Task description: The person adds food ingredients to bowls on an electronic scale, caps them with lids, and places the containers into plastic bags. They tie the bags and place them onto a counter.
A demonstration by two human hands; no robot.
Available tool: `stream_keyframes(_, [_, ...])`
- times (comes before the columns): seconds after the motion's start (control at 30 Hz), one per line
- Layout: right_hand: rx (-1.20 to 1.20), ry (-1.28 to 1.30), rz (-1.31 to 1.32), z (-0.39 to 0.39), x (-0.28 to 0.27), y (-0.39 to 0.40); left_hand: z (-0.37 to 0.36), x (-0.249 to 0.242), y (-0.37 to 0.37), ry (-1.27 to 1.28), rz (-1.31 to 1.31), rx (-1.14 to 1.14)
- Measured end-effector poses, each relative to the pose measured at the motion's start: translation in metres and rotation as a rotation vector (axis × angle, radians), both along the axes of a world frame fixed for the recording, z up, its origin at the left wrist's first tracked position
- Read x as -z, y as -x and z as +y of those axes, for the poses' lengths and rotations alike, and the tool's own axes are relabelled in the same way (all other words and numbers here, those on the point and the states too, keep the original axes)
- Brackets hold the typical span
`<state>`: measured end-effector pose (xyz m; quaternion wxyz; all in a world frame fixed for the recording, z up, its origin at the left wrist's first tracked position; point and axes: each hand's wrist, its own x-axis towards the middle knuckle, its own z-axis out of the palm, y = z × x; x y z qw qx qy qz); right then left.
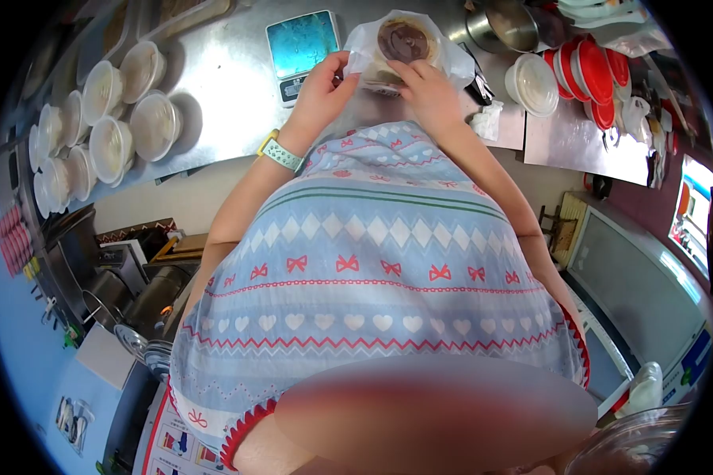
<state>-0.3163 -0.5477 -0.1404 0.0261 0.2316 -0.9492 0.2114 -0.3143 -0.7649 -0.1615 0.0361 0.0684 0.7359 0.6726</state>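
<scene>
A round container of dark brown paste sits inside a translucent white plastic bag at the top middle of the head view. My left hand is closed at the bag's left side, with its thumb and fingertips pinching the plastic. At the near side of the container, my right hand has its fingers bent over the bag's edge and gripping it. The container's lower part is hidden by the bag and my fingers. A digital scale with a blue-green top stands just left of my left hand.
Several lidded white bowls stand on the left of the steel counter. Right of my hands are a steel pot, a white tub and stacked red lids. A crumpled white tissue lies near the counter's front edge.
</scene>
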Motion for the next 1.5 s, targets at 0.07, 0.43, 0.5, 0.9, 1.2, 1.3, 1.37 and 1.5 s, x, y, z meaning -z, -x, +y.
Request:
stream_keyframes(0.07, [0.016,0.035,0.089,0.003,0.004,0.004,-0.003,-0.006,0.005,0.077,-0.037,0.067])
stream_keyframes(0.43, [0.066,0.097,-0.332,0.007,-0.004,-0.005,0.005,-0.007,0.013,0.214,0.087,0.066])
stream_keyframes(0.5, [0.223,0.295,0.208,0.027,-0.017,-0.006,0.006,-0.018,0.013,0.009,-0.140,0.129])
stream_keyframes(0.9, [0.444,1.391,-0.713,0.098,0.004,0.018,-0.017,-0.024,0.025,-0.222,-0.265,0.096])
stream_keyframes(1.2, [0.216,1.344,-0.522,0.052,0.008,0.039,0.012,-0.027,0.054,0.438,0.695,-0.031])
stream_keyframes(1.3, [0.313,1.343,-0.299,0.036,0.011,0.047,0.020,-0.020,0.066,0.390,0.757,0.014])
stream_keyframes(1.37, [0.344,1.390,-0.331,0.032,0.022,0.050,0.030,-0.013,0.058,-0.297,-0.018,0.224])
stream_keyframes(1.5, [0.390,1.317,-0.416,0.009,0.026,0.049,0.033,0.003,0.051,-0.058,0.028,0.336])
